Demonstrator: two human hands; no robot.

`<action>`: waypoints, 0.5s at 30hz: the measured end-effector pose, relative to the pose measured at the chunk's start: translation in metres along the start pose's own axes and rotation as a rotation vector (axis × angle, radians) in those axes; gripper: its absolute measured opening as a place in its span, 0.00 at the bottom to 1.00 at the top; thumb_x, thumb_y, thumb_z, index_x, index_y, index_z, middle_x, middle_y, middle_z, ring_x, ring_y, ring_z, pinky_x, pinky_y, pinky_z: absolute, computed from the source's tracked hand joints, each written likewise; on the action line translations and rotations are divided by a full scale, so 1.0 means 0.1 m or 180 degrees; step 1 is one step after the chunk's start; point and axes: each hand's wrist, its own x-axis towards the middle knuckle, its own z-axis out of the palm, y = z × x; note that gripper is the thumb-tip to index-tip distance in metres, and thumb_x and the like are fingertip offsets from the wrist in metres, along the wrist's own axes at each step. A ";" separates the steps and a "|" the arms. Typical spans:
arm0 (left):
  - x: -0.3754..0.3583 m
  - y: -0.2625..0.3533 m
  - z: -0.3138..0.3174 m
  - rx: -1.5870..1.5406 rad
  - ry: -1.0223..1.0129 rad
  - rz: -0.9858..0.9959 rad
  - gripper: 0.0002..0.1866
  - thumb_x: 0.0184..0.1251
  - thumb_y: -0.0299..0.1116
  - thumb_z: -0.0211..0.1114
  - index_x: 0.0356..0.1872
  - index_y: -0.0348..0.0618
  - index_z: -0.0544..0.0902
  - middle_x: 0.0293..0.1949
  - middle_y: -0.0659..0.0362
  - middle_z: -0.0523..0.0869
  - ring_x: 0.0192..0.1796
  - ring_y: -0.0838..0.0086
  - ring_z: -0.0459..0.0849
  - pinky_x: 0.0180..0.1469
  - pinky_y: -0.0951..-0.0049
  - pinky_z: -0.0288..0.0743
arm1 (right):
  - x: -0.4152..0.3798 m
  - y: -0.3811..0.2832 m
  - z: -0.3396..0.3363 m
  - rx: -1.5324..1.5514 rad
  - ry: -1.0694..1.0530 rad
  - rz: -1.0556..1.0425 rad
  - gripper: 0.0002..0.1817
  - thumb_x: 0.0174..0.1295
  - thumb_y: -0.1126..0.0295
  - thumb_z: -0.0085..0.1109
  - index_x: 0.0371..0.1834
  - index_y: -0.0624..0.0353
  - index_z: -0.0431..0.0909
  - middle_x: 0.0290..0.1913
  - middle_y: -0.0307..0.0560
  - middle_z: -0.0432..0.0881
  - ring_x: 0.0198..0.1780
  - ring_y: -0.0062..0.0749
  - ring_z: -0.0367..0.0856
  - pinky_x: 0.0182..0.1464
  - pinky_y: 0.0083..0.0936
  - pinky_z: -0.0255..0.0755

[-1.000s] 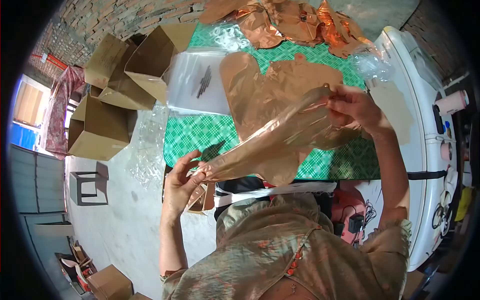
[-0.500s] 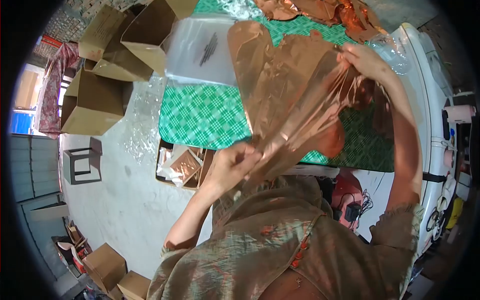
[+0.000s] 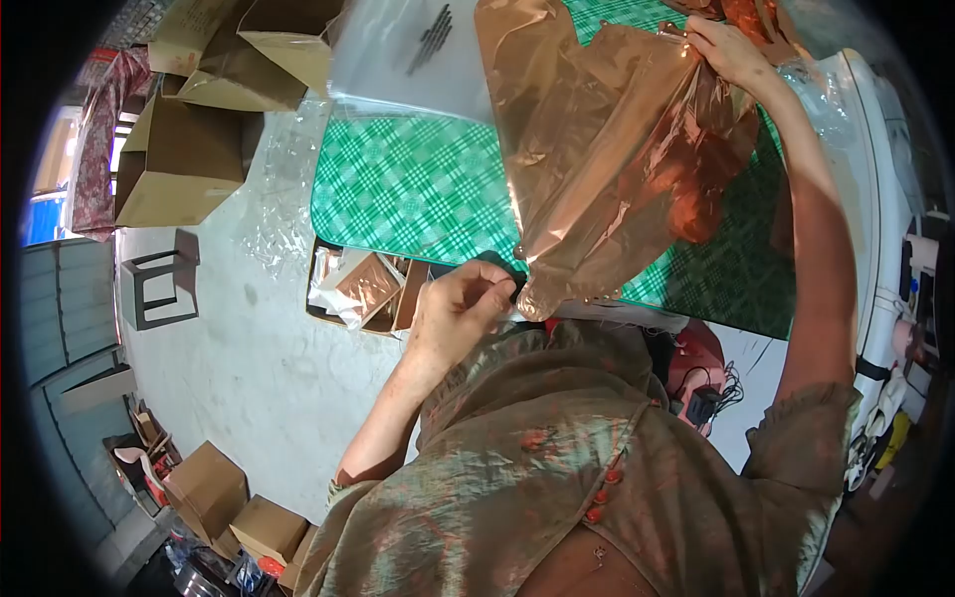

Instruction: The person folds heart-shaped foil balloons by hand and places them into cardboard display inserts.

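Observation:
A flat, copper-coloured foil balloon (image 3: 587, 129) lies creased over the green checked cloth, its lower tip hanging past the near edge. My right hand (image 3: 734, 58) grips its upper right edge, thumb and fingers closed on gathered foil. My left hand (image 3: 463, 308) is closed in a pinch just left of the lower tip, apart from the foil. Whatever its fingertips may hold is hidden. More crumpled copper foil (image 3: 761, 25) sits at the far right of the table. To the left of the balloon lies a stack of clear plastic bags (image 3: 398, 70) with dark printing.
Below the green cloth (image 3: 398, 189) stands an open box (image 3: 348, 318) with copper packets. Open cardboard boxes (image 3: 189, 164) are at upper left, a grey stool frame (image 3: 159, 298) on the floor, and a pink object with a black cable (image 3: 696, 363) under the table.
My left hand has let go of the foil, which was stretched tight between both hands. The foil now hangs looser. My right hand has moved up, still gripping the edge.

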 end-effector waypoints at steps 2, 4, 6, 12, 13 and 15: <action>-0.01 -0.10 0.02 -0.0003 0.0062 0.0137 0.08 0.80 0.32 0.68 0.49 0.37 0.86 0.32 0.62 0.91 0.27 0.84 0.82 0.26 0.81 0.73 | 0.02 0.04 0.03 -0.0010 0.0006 -0.0109 0.13 0.81 0.60 0.50 0.51 0.59 0.73 0.45 0.60 0.81 0.51 0.64 0.80 0.50 0.51 0.72; 0.01 -0.16 0.07 0.0048 0.0226 0.0309 0.09 0.79 0.32 0.69 0.49 0.36 0.86 0.33 0.61 0.92 0.27 0.84 0.82 0.28 0.80 0.75 | 0.05 0.05 0.03 -0.0025 -0.0012 -0.0182 0.13 0.81 0.60 0.50 0.51 0.59 0.72 0.45 0.60 0.80 0.50 0.65 0.80 0.49 0.51 0.72; -0.01 -0.13 0.11 0.0268 0.0507 0.0514 0.08 0.78 0.31 0.69 0.49 0.37 0.86 0.33 0.60 0.92 0.28 0.85 0.83 0.29 0.80 0.75 | 0.07 0.03 0.03 0.0020 -0.0030 -0.0158 0.13 0.80 0.60 0.50 0.51 0.60 0.72 0.45 0.61 0.80 0.50 0.65 0.80 0.49 0.51 0.72; 0.09 -0.09 0.21 0.1406 0.1296 0.2115 0.17 0.68 0.23 0.75 0.57 0.42 0.88 0.38 0.56 0.92 0.29 0.74 0.87 0.33 0.71 0.81 | 0.08 -0.06 -0.03 0.0159 -0.0123 -0.0081 0.14 0.80 0.60 0.52 0.51 0.61 0.74 0.45 0.61 0.80 0.50 0.65 0.80 0.49 0.51 0.72; 0.10 -0.08 0.21 0.1540 0.1283 0.2128 0.17 0.68 0.23 0.75 0.57 0.43 0.89 0.36 0.56 0.91 0.29 0.73 0.86 0.33 0.70 0.81 | 0.09 -0.07 -0.03 0.0121 -0.0154 -0.0080 0.14 0.80 0.60 0.52 0.52 0.62 0.74 0.45 0.61 0.81 0.50 0.64 0.80 0.49 0.51 0.72; 0.11 -0.07 0.20 0.1809 0.1251 0.2154 0.17 0.67 0.23 0.75 0.56 0.45 0.89 0.33 0.58 0.90 0.28 0.70 0.85 0.32 0.69 0.80 | 0.10 -0.09 -0.02 0.0173 -0.0120 -0.0162 0.14 0.80 0.60 0.51 0.52 0.62 0.74 0.45 0.61 0.81 0.50 0.64 0.80 0.50 0.50 0.73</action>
